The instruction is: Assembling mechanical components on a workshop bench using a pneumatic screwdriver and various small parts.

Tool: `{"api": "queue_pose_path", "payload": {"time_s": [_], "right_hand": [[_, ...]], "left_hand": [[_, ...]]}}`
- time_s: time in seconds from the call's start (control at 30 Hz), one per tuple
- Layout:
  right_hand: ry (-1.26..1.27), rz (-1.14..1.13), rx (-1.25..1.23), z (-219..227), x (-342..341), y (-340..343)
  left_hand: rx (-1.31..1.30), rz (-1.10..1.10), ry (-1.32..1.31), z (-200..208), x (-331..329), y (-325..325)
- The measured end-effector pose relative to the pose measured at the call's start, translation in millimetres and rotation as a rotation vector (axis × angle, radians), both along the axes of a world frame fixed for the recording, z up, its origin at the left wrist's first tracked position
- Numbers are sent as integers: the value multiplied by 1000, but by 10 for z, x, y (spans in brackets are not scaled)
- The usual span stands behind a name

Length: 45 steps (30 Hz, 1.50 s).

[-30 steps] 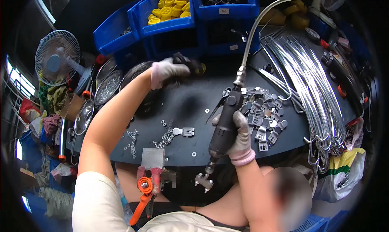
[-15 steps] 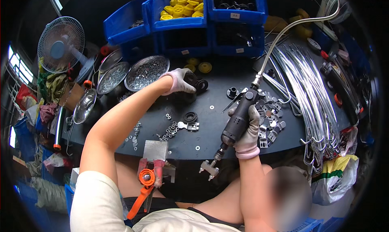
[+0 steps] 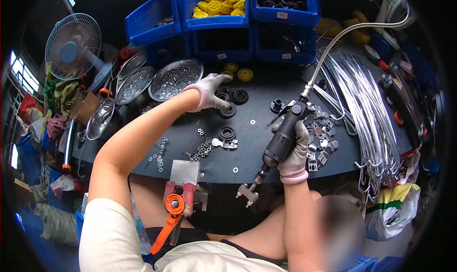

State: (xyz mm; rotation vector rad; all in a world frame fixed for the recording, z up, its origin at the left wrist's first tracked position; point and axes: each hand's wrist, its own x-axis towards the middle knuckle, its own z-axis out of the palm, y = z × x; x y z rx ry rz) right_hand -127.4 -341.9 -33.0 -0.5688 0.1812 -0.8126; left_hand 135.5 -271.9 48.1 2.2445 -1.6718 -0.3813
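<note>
My gloved left hand is open, thumb and fingers spread around several black ring-shaped wheels lying on the table. Its thumb is at the edge of the nearest ring; whether it touches is hard to tell. In my gloved right hand is a black air screwdriver, gripped by its body and slanting toward my lap. A small metal piece with several prongs is at its lower tip. A further black wheel lies at mid-table, beside a small metal bracket and loose nuts.
Metal bowls of small hardware stand at the left, beside a fan. Blue bins line the back. Bent metal rods and grey metal parts lie right. An orange-handled clamp is at the front edge. A hose rises from the screwdriver.
My left hand has opened and spread its fingers; the black wheels it was closed around now lie on the table. My right hand keeps hold of the air screwdriver, almost unmoved.
</note>
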Motion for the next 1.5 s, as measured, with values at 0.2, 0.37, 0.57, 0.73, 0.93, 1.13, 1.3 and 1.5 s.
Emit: {"api": "queue_pose_path", "payload": {"time_s": [0.2, 0.37, 0.57, 0.73, 0.93, 1.13, 1.3, 1.5], "right_hand": [[5, 15, 32, -3, -18, 9], [15, 12, -17, -1, 23, -2], [25, 4, -94, 80, 45, 54], [68, -103, 6, -34, -20, 116], [-8, 40, -39, 6, 11, 200], [0, 95, -3, 66, -113, 197], [-197, 128, 7, -41, -351, -11], [-475, 180, 187, 20, -472, -52]], "left_hand": [[-59, -609, -287, 138, -232, 307], [-17, -646, -298, -6, -254, 419], [-185, -475, -428, -27, -146, 445], [-449, -481, -336, 244, -181, 29], [-839, -268, -238, 1206, -153, -1865], [59, 167, -417, 1503, -53, -3030], [259, -62, -286, 1562, -193, -3233], [356, -261, -906, 1470, 74, -3225]]}}
